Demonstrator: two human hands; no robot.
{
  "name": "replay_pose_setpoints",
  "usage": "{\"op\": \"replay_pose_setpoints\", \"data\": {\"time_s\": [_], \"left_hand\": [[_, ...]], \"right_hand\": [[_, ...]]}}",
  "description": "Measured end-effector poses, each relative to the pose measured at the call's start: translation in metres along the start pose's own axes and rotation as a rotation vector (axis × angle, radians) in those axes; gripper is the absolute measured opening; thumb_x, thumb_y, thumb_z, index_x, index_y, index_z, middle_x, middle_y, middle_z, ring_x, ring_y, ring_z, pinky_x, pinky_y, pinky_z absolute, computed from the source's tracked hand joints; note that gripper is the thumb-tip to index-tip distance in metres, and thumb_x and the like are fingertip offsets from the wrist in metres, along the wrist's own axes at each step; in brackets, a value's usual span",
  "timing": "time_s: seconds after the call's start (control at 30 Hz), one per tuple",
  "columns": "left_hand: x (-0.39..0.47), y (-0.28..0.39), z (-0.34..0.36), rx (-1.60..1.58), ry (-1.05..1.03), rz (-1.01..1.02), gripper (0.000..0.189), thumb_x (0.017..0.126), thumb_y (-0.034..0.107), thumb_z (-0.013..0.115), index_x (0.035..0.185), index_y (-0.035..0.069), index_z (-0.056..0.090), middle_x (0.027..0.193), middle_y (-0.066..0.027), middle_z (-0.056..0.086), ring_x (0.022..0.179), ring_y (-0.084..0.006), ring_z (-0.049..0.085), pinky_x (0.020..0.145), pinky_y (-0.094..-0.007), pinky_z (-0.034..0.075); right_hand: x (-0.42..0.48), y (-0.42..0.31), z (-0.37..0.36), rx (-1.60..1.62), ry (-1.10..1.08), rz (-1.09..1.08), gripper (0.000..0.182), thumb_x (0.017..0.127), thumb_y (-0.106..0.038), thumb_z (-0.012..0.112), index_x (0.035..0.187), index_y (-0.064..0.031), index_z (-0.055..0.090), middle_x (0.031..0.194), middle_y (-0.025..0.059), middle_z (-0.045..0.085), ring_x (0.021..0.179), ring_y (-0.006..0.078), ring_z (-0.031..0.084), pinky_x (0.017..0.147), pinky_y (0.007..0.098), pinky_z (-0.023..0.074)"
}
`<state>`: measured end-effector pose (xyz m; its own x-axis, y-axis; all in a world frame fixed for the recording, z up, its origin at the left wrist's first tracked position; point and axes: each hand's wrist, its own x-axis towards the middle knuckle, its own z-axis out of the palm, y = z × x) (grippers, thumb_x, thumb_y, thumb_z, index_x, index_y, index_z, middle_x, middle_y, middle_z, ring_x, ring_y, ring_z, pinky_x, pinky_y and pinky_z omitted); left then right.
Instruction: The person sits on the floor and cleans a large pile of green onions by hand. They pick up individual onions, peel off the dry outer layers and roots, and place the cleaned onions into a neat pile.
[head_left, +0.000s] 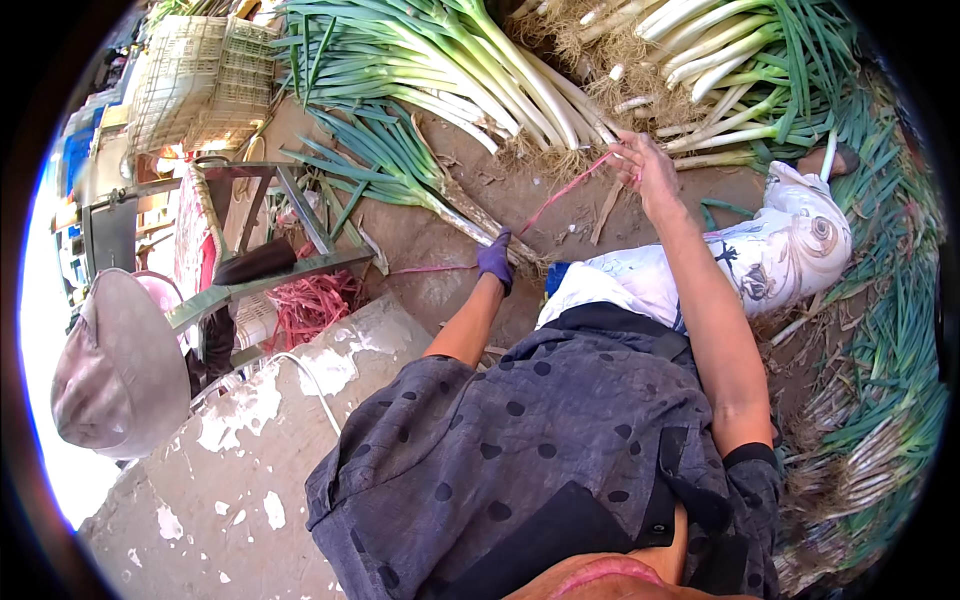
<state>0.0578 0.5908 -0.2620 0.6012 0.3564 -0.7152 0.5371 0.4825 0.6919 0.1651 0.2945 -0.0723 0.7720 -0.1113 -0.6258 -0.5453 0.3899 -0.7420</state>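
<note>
My left hand (495, 264), in a purple glove, grips a small bunch of large green onions (448, 208) near its root end. The leaves of that bunch fan out to the upper left. A pink plastic strip (564, 195) runs taut from the gloved hand to my bare right hand (643, 166), whose fingers pinch its far end. Another length of pink strip (431, 268) trails left from the glove over the ground. Just beyond my right hand lies a big pile of green onions (517, 82), roots towards me.
More green onions with bushy roots (720, 52) lie at the upper right, others (892, 427) along the right edge. At left stand a metal frame (300, 210), a tangle of pink strips (311, 304), a plastic crate (202, 82), a hat (120, 367) and a peeling wall (247, 480).
</note>
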Motion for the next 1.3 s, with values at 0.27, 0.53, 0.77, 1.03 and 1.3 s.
{"op": "replay_pose_setpoints", "data": {"time_s": [0.27, 0.53, 0.77, 1.03, 1.3], "left_hand": [[-0.005, 0.031, -0.105, 1.57, 0.068, 0.557, 0.063, 0.076, 0.022, 0.066, 0.132, 0.011, 0.038, 0.12, -0.0217, 0.053, 0.11, -0.0369, 0.053, 0.088, -0.0442, 0.047], [0.0, 0.033, -0.128, 1.819, -0.079, 0.093, 0.064, 0.075, 0.017, 0.06, 0.133, 0.006, 0.038, 0.122, -0.0227, 0.051, 0.109, -0.0342, 0.053, 0.086, -0.0424, 0.047], [0.123, 0.145, -0.012, 0.665, -0.684, 0.376, 0.054, 0.078, 0.014, 0.057, 0.13, 0.005, 0.043, 0.102, -0.0206, 0.06, 0.087, -0.0316, 0.063, 0.069, -0.0422, 0.053], [-0.354, 0.143, 0.432, 0.49, -1.306, 0.829, 0.037, 0.091, 0.01, 0.052, 0.127, 0.001, 0.05, 0.111, -0.0114, 0.063, 0.078, -0.0147, 0.064, 0.059, -0.0224, 0.049], [-0.514, -0.037, 0.528, 0.71, -1.942, 0.048, 0.03, 0.09, 0.009, 0.052, 0.117, -0.003, 0.056, 0.101, -0.0122, 0.064, 0.079, -0.0181, 0.065, 0.062, -0.0251, 0.051]], "right_hand": [[0.001, 0.01, -0.001, -0.203, -0.036, -0.036, 0.041, 0.095, -0.041, 0.043, 0.123, -0.0123, 0.055, 0.108, 0.0078, 0.062, 0.086, 0.0133, 0.06, 0.064, 0.0252, 0.0482], [-0.062, -0.036, 0.016, -0.801, 0.099, -0.287, 0.046, 0.091, -0.031, 0.051, 0.13, -0.0084, 0.045, 0.119, 0.0124, 0.057, 0.093, 0.0274, 0.061, 0.08, 0.0359, 0.0503], [-0.158, -0.092, -0.014, -1.022, 0.403, -1.356, 0.02, 0.084, -0.013, 0.058, 0.1, -0.0019, 0.059, 0.099, 0.017, 0.064, 0.086, 0.0246, 0.064, 0.073, 0.0352, 0.0561], [-0.25, 0.004, -0.269, -0.706, 1.152, -0.757, 0.008, 0.086, -0.009, 0.054, 0.09, -0.0047, 0.061, 0.082, 0.0109, 0.067, 0.065, 0.0259, 0.064, 0.057, 0.0353, 0.0514], [-0.21, 0.126, -0.436, -0.533, 1.317, 0.134, 0.027, 0.086, -0.025, 0.06, 0.101, -0.0035, 0.055, 0.081, 0.0162, 0.064, 0.07, 0.0329, 0.061, 0.06, 0.0441, 0.0471]]}}
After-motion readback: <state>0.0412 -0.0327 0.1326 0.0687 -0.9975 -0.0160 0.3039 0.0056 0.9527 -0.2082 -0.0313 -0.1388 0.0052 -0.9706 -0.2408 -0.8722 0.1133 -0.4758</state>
